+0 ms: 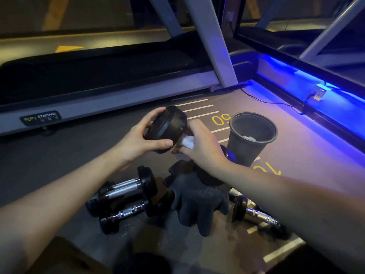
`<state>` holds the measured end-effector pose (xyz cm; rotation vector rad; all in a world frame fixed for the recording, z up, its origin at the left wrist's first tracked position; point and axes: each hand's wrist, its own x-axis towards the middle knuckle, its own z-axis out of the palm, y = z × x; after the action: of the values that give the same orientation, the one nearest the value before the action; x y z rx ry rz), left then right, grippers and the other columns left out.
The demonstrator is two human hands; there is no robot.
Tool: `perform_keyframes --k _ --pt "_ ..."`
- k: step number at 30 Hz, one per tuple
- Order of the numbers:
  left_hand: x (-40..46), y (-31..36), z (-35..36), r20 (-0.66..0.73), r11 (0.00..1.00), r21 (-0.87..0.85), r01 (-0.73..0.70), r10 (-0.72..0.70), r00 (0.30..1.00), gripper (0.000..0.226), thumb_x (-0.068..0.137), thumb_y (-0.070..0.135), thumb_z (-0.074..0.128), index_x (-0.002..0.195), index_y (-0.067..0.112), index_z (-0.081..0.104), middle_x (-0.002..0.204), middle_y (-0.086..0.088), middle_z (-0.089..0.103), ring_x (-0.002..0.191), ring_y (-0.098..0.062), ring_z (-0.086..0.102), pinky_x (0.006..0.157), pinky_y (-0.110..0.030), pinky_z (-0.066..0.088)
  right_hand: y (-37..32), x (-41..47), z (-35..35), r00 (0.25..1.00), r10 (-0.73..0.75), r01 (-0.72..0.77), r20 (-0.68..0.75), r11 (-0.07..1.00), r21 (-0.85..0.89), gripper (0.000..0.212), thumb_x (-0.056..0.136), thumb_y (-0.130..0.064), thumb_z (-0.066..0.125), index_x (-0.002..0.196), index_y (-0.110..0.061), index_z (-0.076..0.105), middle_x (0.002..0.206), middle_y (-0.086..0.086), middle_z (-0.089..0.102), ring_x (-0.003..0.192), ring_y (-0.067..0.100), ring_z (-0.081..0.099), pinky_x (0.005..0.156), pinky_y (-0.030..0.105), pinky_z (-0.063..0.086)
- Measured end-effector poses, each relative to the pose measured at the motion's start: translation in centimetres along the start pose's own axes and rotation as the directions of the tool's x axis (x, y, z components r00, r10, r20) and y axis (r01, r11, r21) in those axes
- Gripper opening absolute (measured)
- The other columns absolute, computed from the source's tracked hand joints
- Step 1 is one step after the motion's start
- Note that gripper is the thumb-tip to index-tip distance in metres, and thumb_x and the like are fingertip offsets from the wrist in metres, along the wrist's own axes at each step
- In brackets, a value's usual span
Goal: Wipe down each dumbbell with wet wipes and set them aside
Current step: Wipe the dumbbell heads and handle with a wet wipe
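The held dumbbell is up off the floor, in the air just left of the black bin, which serves as the landmark here. Its near black head faces the camera and its bar runs away under the right hand, so the far head is mostly hidden. The left hand grips that near head, thumb curled along its lower edge and fingers curved over the top rim. The right hand wraps around the bar with a white wet wipe pressed against it; its fingers curl round the wipe and bar, though how each finger lies underneath cannot be told.

The bin stands tilted, its open mouth turned toward the camera, and pale crumpled pieces lie at its bottom; they look like used wipes, but that is not certain.

Below and left of the bin, directly under the hands, a pair of dark gloves lies spread on the floor. Further left of the bin, two dumbbells with chrome bars lie side by side, touching. Below the bin, partly behind the right forearm, another dumbbell lies on the floor. Well left of the bin and beyond it runs a treadmill, and to the right of the bin glows a blue light strip along the wall base.
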<state>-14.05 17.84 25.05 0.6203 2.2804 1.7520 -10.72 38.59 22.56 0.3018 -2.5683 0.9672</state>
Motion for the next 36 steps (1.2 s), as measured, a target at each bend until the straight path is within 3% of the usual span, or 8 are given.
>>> perform_keyframes --k 9,12,16,20,25,29,31,36 --pt "-0.3 -0.4 -0.1 -0.029 0.999 -0.043 0.032 -0.033 0.999 0.090 0.061 0.029 0.090 0.138 0.051 0.049 0.126 0.007 0.060 0.118 -0.014 0.061 0.091 -0.032 0.059 1.0 -0.8 -1.4 0.979 -0.074 0.034 0.187 0.978 0.208 0.055 0.086 -0.050 0.056 0.122 -0.010 0.063 0.111 -0.009 0.058 0.104 0.006 0.055 0.090 0.020 0.042" --pt "-0.4 -0.3 -0.1 -0.028 0.998 -0.056 0.033 -0.035 0.999 0.088 0.062 0.028 0.089 0.136 0.052 0.049 0.124 0.008 0.060 0.119 -0.016 0.061 0.094 -0.035 0.058 1.6 -0.8 -1.2 0.986 -0.047 0.016 0.162 0.981 0.192 0.045 0.086 -0.036 0.067 0.125 -0.013 0.066 0.115 -0.013 0.063 0.109 0.005 0.059 0.096 0.024 0.046" --pt "-0.1 0.2 0.1 -0.003 0.999 -0.035 0.016 -0.016 1.000 0.089 0.056 0.039 0.089 0.134 0.056 0.050 0.128 0.007 0.060 0.116 -0.012 0.063 0.095 -0.032 0.057 1.6 -0.7 0.0 0.997 0.026 -0.041 0.075 0.978 0.203 0.043 0.077 -0.026 0.081 0.116 -0.021 0.065 0.099 -0.011 0.070 0.095 0.010 0.065 0.085 0.029 0.052" --pt "0.0 0.6 0.4 0.020 1.000 -0.008 -0.010 0.010 1.000 0.089 0.065 0.024 0.087 0.141 0.046 0.046 0.131 0.006 0.058 0.111 -0.001 0.064 0.094 -0.026 0.056 0.5 -0.1 0.4 0.997 0.072 -0.071 0.004 0.988 0.140 0.034 0.072 -0.031 0.086 0.085 -0.022 0.056 0.067 -0.015 0.056 0.067 0.004 0.050 0.059 0.010 0.039" --pt "0.0 0.4 -0.1 0.048 1.000 0.014 -0.002 0.001 0.999 0.091 0.068 0.021 0.090 0.141 0.049 0.044 0.133 0.004 0.056 0.109 0.001 0.063 0.085 -0.021 0.056 0.3 1.6 -0.7 0.973 0.115 -0.147 0.200 0.977 0.153 0.032 0.074 -0.031 0.086 0.066 -0.027 0.055 0.057 -0.013 0.051 0.053 -0.001 0.045 0.053 0.013 0.035" --pt "0.3 0.7 -0.3 0.084 0.999 0.034 -0.004 0.002 0.996 0.089 0.065 0.027 0.087 0.137 0.055 0.045 0.134 0.005 0.054 0.114 -0.004 0.062 0.090 -0.026 0.056 0.9 3.2 -1.4 0.901 0.185 -0.310 0.392 0.908 0.283 0.025 0.067 -0.033 0.088 0.079 -0.016 0.073 0.065 -0.011 0.063 0.062 0.001 0.052 0.065 0.025 0.045" --pt "0.3 0.9 -0.1 0.084 0.999 0.047 -0.009 0.005 0.996 0.092 0.060 0.034 0.089 0.137 0.054 0.045 0.133 0.005 0.055 0.112 -0.003 0.063 0.090 -0.026 0.055 0.9 3.2 -1.5 0.902 0.218 -0.316 0.373 0.922 0.225 0.039 0.060 -0.043 0.085 0.084 -0.014 0.074 0.069 -0.007 0.064 0.064 0.005 0.053 0.066 0.029 0.046" --pt "0.1 1.3 0.8 0.028 1.000 0.016 -0.009 0.009 1.000 0.093 0.054 0.040 0.089 0.137 0.051 0.048 0.132 -0.001 0.059 0.108 -0.004 0.067 0.088 -0.025 0.057 -1.5 0.1 0.3 0.963 0.260 -0.261 0.075 0.965 0.003 0.023 0.077 -0.029 0.079 0.091 -0.014 0.069 0.082 0.006 0.072 0.081 0.027 0.066 0.068 0.030 0.047"
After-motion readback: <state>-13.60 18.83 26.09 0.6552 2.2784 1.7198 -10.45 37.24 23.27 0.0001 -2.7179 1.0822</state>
